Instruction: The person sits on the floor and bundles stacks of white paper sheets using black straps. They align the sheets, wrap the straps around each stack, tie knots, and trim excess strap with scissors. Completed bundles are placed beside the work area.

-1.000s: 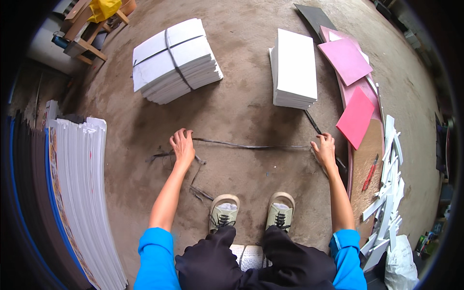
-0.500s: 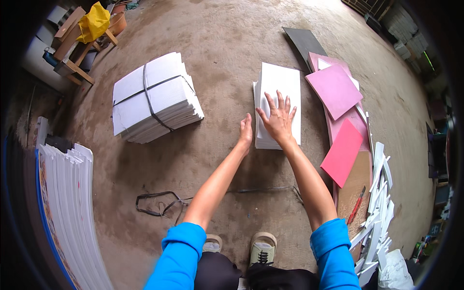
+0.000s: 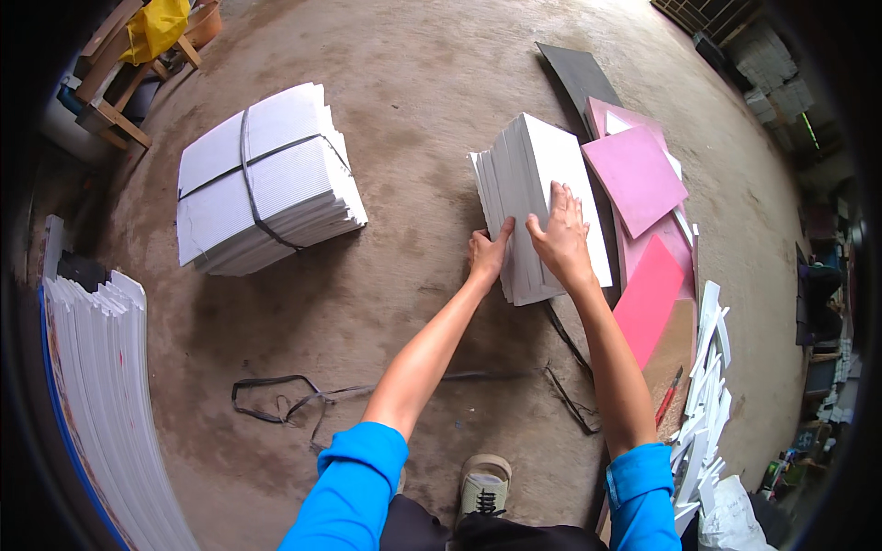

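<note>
A stack of white sheets (image 3: pixel 570 156) stands right of centre, tilted so that its layered left side shows. My left hand (image 3: pixel 487 257) grips the lower part of that side, its thumb pointing up along the sheets and its other fingers partly hidden. On the top sheet lies my right hand (image 3: pixel 565 239), open, with fingers stretched out and the thumb near the top's left edge. A black strap (image 3: pixel 571 342) comes out from beneath the near end of the stack and trails over the floor towards the left, where it makes a loose loop.
At left sits a bigger white bundle (image 3: pixel 294 184) tied crosswise with black strap. Upright white sheets (image 3: pixel 101 367) fill the lower left. Along the right lie pink boards (image 3: pixel 636 174), a red sheet (image 3: pixel 650 298), a red cutter knife (image 3: pixel 669 397) and white offcuts (image 3: pixel 703 404).
The stack has tipped to the right, baring more of its left side. My left hand has come against that side, and my right hand has shifted slightly right on top.
</note>
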Tool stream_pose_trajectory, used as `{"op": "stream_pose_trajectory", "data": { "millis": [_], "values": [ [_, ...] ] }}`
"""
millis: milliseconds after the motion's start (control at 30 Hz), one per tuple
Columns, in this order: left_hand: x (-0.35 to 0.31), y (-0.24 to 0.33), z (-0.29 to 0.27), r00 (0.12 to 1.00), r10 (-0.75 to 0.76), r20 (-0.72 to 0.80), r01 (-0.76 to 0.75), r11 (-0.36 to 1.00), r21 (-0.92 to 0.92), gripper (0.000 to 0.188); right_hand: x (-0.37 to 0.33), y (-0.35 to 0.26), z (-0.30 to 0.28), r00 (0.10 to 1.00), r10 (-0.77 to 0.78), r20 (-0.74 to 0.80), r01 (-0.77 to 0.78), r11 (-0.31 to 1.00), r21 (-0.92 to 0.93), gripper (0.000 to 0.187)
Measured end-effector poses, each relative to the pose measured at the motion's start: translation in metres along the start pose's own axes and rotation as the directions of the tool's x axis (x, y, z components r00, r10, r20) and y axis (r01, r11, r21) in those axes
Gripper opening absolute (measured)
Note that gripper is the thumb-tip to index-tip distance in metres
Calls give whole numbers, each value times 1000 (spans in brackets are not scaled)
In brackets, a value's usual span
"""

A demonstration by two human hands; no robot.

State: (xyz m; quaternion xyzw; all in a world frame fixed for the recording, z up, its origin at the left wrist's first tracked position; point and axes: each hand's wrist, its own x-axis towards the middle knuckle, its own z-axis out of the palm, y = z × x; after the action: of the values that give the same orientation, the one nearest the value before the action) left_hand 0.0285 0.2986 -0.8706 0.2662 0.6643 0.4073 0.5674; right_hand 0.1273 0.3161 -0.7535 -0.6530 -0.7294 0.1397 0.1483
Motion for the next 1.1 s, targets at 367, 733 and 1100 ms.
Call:
{"op": "stream_pose_trajectory", "data": {
  "millis": [367,733,1100],
  "values": [
    [-115,55,-91,913,404,-57,-380,894,237,68,-74,-19,-37,1000,-24,-8,25,822,568,61],
    [-94,15,-146,972,217,84,-228,808,544,87,-88,1,46,953,-18,303,-122,891,437,75],
    [-186,47,-151,815,574,74,-525,678,514,101,-136,-22,-1,990,-127,58,37,641,766,67]
  ]
}}
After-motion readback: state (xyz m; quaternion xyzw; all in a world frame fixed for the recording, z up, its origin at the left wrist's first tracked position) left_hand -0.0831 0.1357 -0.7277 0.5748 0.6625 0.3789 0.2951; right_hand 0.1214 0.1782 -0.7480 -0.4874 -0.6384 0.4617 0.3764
